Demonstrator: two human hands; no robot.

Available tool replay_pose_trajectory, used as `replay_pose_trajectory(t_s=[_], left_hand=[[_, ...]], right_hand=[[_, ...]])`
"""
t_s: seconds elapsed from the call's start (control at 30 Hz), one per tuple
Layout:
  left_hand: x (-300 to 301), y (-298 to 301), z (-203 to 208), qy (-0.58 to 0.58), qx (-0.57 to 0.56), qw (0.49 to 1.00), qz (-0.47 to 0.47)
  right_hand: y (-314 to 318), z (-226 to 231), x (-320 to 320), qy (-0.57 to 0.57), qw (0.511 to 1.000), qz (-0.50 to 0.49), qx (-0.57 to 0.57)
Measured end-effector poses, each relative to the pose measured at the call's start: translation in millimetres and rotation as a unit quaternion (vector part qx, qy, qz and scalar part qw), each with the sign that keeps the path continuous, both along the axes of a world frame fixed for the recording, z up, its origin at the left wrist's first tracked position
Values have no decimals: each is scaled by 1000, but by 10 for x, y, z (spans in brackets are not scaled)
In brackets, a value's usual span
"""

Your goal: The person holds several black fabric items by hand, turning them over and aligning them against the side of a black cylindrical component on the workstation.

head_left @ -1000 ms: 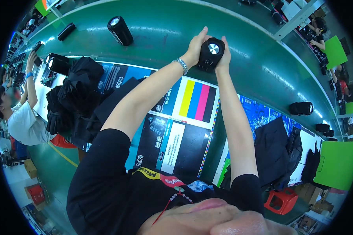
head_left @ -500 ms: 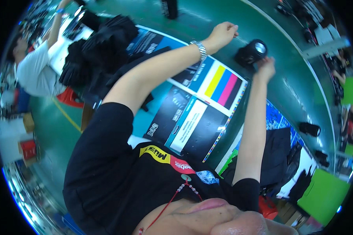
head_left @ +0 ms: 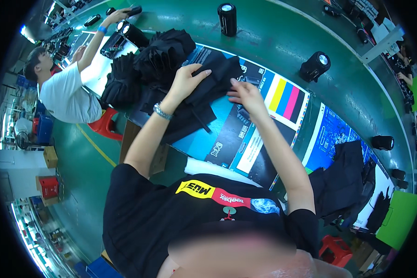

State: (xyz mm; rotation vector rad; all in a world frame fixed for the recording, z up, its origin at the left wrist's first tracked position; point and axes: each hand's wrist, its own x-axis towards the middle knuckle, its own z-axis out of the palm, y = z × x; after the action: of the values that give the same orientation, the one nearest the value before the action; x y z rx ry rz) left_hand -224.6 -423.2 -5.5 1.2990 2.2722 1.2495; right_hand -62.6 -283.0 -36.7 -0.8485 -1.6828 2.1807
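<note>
My left hand (head_left: 186, 84), a metal watch band at its wrist, is on a dark piece of black cloth (head_left: 217, 76), thumb and fingers closing on its near end. The cloth looks folded, perhaps a fabric bag, and spreads right over a printed sheet. My right hand (head_left: 248, 96) hovers just right of it, fingers apart and holding nothing. Beyond the hands, a black cylindrical speaker (head_left: 315, 67) with a shiny round end stands on the green surface. Bunched black cloth pieces (head_left: 164, 51) are heaped just past my left hand.
Printed sheets with colour bars (head_left: 285, 99) cover the table before me. More black cloth (head_left: 340, 180) lies at right. Further speakers stand on the green surface, one (head_left: 227, 21) at the far side, another (head_left: 382, 142) at right. A co-worker (head_left: 69, 88) sits at left, reaching forward.
My right hand has left the speaker, which now stands by itself. Both hands have come back left and nearer; the left one is now at the black cloth. The view has shifted.
</note>
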Motion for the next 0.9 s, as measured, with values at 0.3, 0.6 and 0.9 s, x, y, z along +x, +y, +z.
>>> replay_pose_trajectory(t_s=[0.3, 0.6, 0.9], left_hand=[[0, -34, -19, -382, 211, 899, 31], [4, 38, 43, -229, 202, 950, 71], [-30, 136, 63, -436, 229, 870, 28]], right_hand=[[-5, -220, -658, 149, 986, -55, -39], [56, -71, -669, 229, 930, -18, -286], [9, 245, -362, 225, 888, -26, -399]])
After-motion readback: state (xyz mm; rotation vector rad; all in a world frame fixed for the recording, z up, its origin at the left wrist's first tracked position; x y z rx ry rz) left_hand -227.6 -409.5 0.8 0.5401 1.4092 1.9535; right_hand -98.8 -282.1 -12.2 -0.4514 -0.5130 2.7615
